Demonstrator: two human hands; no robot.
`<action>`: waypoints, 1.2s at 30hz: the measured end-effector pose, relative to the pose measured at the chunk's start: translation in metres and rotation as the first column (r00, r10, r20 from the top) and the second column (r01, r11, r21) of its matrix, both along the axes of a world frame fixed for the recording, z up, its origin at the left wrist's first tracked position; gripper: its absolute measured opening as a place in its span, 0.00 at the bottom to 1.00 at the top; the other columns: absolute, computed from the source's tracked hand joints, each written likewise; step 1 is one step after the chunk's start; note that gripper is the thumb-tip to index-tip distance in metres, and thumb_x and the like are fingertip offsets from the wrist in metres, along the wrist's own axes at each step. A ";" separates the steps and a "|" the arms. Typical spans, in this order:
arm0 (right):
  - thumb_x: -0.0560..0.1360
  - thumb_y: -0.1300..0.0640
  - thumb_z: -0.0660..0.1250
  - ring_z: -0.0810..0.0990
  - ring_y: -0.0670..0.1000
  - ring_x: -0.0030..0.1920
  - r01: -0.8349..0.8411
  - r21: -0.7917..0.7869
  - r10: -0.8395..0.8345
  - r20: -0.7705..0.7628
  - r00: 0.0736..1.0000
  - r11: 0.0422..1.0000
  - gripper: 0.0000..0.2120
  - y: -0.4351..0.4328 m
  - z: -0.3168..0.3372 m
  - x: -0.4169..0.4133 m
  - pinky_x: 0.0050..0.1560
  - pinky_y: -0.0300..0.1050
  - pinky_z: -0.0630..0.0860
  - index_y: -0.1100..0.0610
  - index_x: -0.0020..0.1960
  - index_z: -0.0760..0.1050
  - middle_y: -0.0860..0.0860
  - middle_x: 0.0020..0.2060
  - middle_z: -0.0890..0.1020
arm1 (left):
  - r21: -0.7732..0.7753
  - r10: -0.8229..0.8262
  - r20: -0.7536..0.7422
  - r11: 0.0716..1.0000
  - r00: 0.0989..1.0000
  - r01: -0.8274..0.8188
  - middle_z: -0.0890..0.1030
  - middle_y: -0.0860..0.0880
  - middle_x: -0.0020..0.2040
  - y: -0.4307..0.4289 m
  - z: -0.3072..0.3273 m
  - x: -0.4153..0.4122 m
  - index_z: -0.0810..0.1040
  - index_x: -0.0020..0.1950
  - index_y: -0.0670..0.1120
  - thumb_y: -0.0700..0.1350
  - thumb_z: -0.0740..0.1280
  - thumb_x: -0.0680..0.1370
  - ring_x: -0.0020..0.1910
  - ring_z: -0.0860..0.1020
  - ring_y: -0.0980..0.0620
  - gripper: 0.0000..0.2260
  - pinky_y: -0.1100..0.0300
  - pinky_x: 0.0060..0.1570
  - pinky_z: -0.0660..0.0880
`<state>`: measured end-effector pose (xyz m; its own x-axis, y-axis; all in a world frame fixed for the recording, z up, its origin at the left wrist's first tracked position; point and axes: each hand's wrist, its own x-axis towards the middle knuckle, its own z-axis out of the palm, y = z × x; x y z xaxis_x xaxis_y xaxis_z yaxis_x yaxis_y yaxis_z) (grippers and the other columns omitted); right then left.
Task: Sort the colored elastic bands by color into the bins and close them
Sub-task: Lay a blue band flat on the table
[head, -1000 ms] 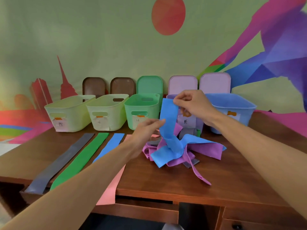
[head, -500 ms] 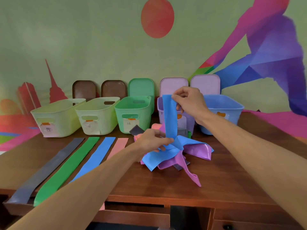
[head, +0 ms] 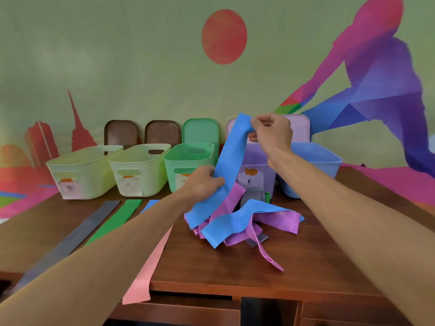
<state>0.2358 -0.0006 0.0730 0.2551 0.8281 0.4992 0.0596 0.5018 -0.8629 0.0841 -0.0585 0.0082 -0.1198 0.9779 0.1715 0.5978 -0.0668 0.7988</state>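
Observation:
My right hand (head: 270, 135) pinches the top end of a blue band (head: 231, 154) and holds it up above a tangled pile of blue, purple and grey bands (head: 244, 222) on the wooden table (head: 317, 262). My left hand (head: 202, 183) grips the same blue band lower down, just above the pile. Laid flat side by side at the left are a grey band (head: 77, 234), a green band (head: 113, 222), a blue band (head: 150, 204) mostly hidden by my left arm, and a pink band (head: 148, 267) hanging over the table's front edge.
Open bins stand in a row at the back: two pale green bins (head: 82, 170) (head: 138, 168), a green bin (head: 188, 161), a purple bin (head: 259, 175) and a blue bin (head: 313, 165). Their lids, such as the green lid (head: 200, 130), lean against the wall behind.
My right hand has raised the blue band's top end higher. My left hand has slid up along the band from the pile, and more of the band has lifted clear.

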 end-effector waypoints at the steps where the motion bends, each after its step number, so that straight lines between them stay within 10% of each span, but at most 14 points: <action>1: 0.75 0.61 0.67 0.80 0.46 0.28 0.009 0.003 -0.009 -0.015 1.000 1.000 0.05 0.000 0.001 -0.001 0.37 0.36 0.80 0.54 0.41 0.75 0.52 0.38 0.82 | -0.018 -0.026 -0.028 1.000 0.999 0.025 0.76 0.43 0.38 -0.003 -0.003 -0.001 0.74 0.44 0.41 0.39 0.62 0.76 0.34 0.72 0.48 0.03 0.59 0.33 0.66; 5: 0.76 0.61 0.67 0.80 0.45 0.27 0.017 0.005 -0.017 -0.066 0.998 1.000 0.02 -0.001 0.002 -0.003 0.40 0.40 0.81 0.56 0.44 0.76 0.52 0.38 0.81 | -0.066 -0.090 0.062 0.993 0.994 0.094 0.82 0.41 0.50 -0.013 -0.011 -0.012 0.78 0.55 0.38 0.41 0.63 0.79 0.44 0.80 0.47 0.09 0.54 0.42 0.75; 19: 0.78 0.67 0.63 0.82 0.51 0.35 -0.132 -0.144 0.137 0.028 0.990 0.981 0.03 -0.007 -0.022 -0.033 0.43 0.44 0.82 0.63 0.51 0.74 0.53 0.40 0.79 | -0.004 0.065 -0.007 0.998 0.998 -0.065 0.68 0.50 0.30 -0.067 -0.016 -0.074 0.71 0.34 0.45 0.53 0.63 0.79 0.29 0.65 0.53 0.17 0.62 0.30 0.58; 27: 0.77 0.71 0.60 0.83 0.53 0.35 -0.227 -0.279 0.276 0.150 0.949 0.933 0.10 -0.012 -0.039 -0.072 0.38 0.40 0.82 0.65 0.57 0.73 0.61 0.45 0.80 | -0.075 0.079 0.067 0.994 0.995 -0.074 0.67 0.43 0.35 -0.094 -0.032 -0.122 0.72 0.38 0.44 0.55 0.61 0.79 0.35 0.65 0.48 0.17 0.56 0.40 0.59; 36: 0.75 0.60 0.69 0.79 0.49 0.43 -0.087 -0.015 0.069 0.744 0.665 0.996 0.07 -0.002 -0.076 -0.120 0.50 0.45 0.76 0.60 0.51 0.82 0.55 0.47 0.84 | -0.281 0.014 0.305 0.957 0.952 0.076 0.82 0.41 0.47 -0.133 -0.039 -0.180 0.78 0.49 0.42 0.41 0.66 0.78 0.43 0.80 0.49 0.04 0.56 0.47 0.74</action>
<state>0.1159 -0.0022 -0.0033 -0.2733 0.8150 0.5110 0.6361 0.5516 -0.5396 -0.0960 -0.1910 -0.0303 -0.0909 0.9837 -0.1553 0.3281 0.1768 0.9280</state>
